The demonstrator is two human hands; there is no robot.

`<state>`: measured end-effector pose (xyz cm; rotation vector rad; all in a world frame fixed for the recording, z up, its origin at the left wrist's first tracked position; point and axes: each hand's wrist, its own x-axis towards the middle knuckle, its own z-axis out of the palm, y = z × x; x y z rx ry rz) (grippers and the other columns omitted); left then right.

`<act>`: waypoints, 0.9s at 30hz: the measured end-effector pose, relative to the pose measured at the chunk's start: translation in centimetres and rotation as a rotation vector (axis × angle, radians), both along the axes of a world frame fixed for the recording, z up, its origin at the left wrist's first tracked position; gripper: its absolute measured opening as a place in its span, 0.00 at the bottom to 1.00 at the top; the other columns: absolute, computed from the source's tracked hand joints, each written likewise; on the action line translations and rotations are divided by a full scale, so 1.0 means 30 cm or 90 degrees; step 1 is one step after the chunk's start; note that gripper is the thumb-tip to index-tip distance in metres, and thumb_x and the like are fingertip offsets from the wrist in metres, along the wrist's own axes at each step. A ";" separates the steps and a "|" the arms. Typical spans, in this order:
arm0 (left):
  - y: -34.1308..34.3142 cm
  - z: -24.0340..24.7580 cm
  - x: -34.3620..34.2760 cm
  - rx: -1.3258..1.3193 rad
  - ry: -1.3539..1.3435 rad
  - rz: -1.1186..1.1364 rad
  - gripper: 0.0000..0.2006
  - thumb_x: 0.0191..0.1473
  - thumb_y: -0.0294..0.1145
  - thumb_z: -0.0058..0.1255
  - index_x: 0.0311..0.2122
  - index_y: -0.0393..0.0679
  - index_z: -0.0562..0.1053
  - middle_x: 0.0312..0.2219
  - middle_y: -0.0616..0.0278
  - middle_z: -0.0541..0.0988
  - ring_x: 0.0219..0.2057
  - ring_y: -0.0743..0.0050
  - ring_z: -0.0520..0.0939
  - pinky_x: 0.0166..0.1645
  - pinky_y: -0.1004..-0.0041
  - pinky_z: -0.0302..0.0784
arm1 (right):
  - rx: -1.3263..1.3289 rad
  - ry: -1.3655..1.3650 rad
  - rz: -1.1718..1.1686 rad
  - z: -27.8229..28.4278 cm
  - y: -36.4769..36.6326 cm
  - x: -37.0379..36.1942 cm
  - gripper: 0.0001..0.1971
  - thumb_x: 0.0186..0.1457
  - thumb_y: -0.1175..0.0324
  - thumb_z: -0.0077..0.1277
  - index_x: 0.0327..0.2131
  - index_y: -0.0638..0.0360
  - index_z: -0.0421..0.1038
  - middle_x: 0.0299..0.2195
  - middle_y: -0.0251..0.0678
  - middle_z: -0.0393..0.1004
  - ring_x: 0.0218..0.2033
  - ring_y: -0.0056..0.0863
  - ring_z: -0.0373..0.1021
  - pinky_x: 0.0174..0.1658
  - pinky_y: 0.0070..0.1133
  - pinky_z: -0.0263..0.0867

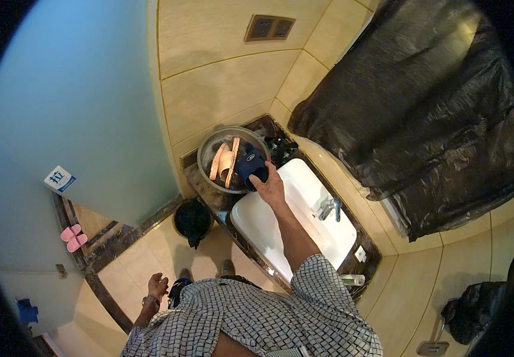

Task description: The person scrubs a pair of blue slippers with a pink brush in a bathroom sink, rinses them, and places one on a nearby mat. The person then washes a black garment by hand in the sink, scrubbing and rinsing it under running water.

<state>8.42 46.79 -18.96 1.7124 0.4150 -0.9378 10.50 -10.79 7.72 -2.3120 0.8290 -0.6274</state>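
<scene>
- The right hand (270, 187) reaches forward with the arm stretched almost straight over the white sink (304, 208), its sleeve of checked cloth ending near the elbow.
- Its fingers are clamped on the heel end of a dark blue slipper (250, 165), which lies half over the rim of a round clear basin (206, 156).
- The basin stands on the dark stone counter (194, 175) at the far left end of the sink, in the corner against the tiled wall.
- Inside the basin, just beside the blue slipper, stand a pair of tan slippers (224, 162), tilted on edge and leaning together.
- The left hand (157, 287) hangs low at the person's side, well apart from the counter, with a watch at the wrist; the fingers are loosely curled and apart, holding nothing.
- A chrome tap (329, 208) sits at the right side of the sink.
- A black bin (193, 219) stands on the floor below the basin.
- A pair of pink slippers (73, 237) lies on the floor by the door sill, far to the left.
- A black plastic sheet (423, 107) covers the wall above the sink.
</scene>
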 end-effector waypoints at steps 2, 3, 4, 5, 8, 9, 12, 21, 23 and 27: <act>0.027 -0.003 0.035 -0.076 0.061 0.025 0.25 0.57 0.28 0.59 0.60 0.39 0.69 0.40 0.55 0.82 0.25 0.68 0.81 0.24 0.63 0.79 | 0.093 0.007 -0.043 0.021 0.010 -0.006 0.32 0.56 0.63 0.65 0.61 0.59 0.64 0.45 0.54 0.80 0.43 0.53 0.78 0.48 0.39 0.73; 0.057 -0.022 0.072 -0.129 0.100 0.048 0.24 0.58 0.28 0.60 0.59 0.39 0.70 0.41 0.55 0.82 0.26 0.67 0.82 0.26 0.62 0.80 | 0.141 0.010 -0.063 0.039 0.014 -0.011 0.31 0.56 0.63 0.64 0.61 0.59 0.64 0.44 0.54 0.81 0.42 0.53 0.78 0.47 0.38 0.74; 0.068 -0.029 0.102 -0.182 0.138 0.073 0.23 0.58 0.29 0.60 0.58 0.39 0.72 0.42 0.55 0.83 0.27 0.67 0.82 0.28 0.62 0.81 | 0.108 -0.024 -0.089 0.060 0.019 -0.007 0.31 0.56 0.64 0.63 0.61 0.58 0.64 0.45 0.54 0.81 0.42 0.52 0.78 0.47 0.38 0.74; 0.062 -0.042 0.112 -0.101 -0.012 0.010 0.21 0.58 0.29 0.60 0.57 0.39 0.73 0.42 0.55 0.83 0.28 0.66 0.83 0.31 0.63 0.82 | 0.076 -0.057 -0.115 0.084 0.020 -0.007 0.31 0.57 0.65 0.62 0.62 0.58 0.64 0.45 0.54 0.81 0.41 0.52 0.79 0.47 0.38 0.74; -0.016 -0.033 0.119 0.029 -0.397 -0.135 0.18 0.59 0.30 0.61 0.54 0.39 0.76 0.43 0.54 0.83 0.33 0.66 0.84 0.38 0.67 0.83 | -0.112 -0.164 -0.114 0.189 -0.019 -0.032 0.22 0.58 0.69 0.59 0.56 0.59 0.70 0.40 0.52 0.80 0.40 0.51 0.77 0.45 0.40 0.73; -0.058 0.016 0.152 -0.001 -0.483 -0.150 0.18 0.59 0.30 0.61 0.53 0.39 0.76 0.43 0.54 0.83 0.35 0.66 0.84 0.40 0.68 0.82 | -0.162 -0.189 -0.108 0.269 -0.009 -0.035 0.19 0.59 0.69 0.59 0.53 0.59 0.72 0.39 0.52 0.80 0.41 0.51 0.77 0.46 0.40 0.72; -0.365 0.474 0.243 -0.015 -0.440 -0.228 0.18 0.61 0.30 0.60 0.55 0.36 0.75 0.44 0.52 0.83 0.40 0.69 0.84 0.44 0.70 0.81 | -0.223 -0.267 -0.095 0.453 -0.017 -0.088 0.12 0.61 0.70 0.60 0.47 0.61 0.76 0.39 0.48 0.81 0.42 0.47 0.77 0.47 0.36 0.73; -0.995 0.924 0.370 -0.427 -0.562 -0.178 0.30 0.66 0.35 0.58 0.69 0.38 0.63 0.53 0.52 0.80 0.38 0.75 0.83 0.42 0.72 0.82 | 0.206 -0.324 0.107 0.554 -0.081 -0.081 0.12 0.64 0.68 0.57 0.49 0.60 0.77 0.43 0.32 0.79 0.44 0.21 0.73 0.51 0.21 0.70; -1.027 1.010 0.372 -0.470 -0.425 -0.186 0.27 0.67 0.35 0.56 0.67 0.37 0.65 0.50 0.53 0.81 0.35 0.78 0.83 0.37 0.76 0.82 | 0.295 -0.330 0.120 0.522 -0.110 -0.082 0.13 0.64 0.66 0.57 0.49 0.59 0.78 0.44 0.31 0.79 0.45 0.22 0.73 0.52 0.21 0.69; -1.048 1.066 0.388 -0.439 -0.296 -0.313 0.21 0.69 0.33 0.53 0.62 0.33 0.70 0.39 0.59 0.84 0.28 0.82 0.82 0.29 0.81 0.78 | 0.347 -0.357 0.146 0.325 -0.243 0.001 0.13 0.66 0.68 0.57 0.51 0.58 0.78 0.43 0.28 0.79 0.43 0.16 0.73 0.49 0.19 0.70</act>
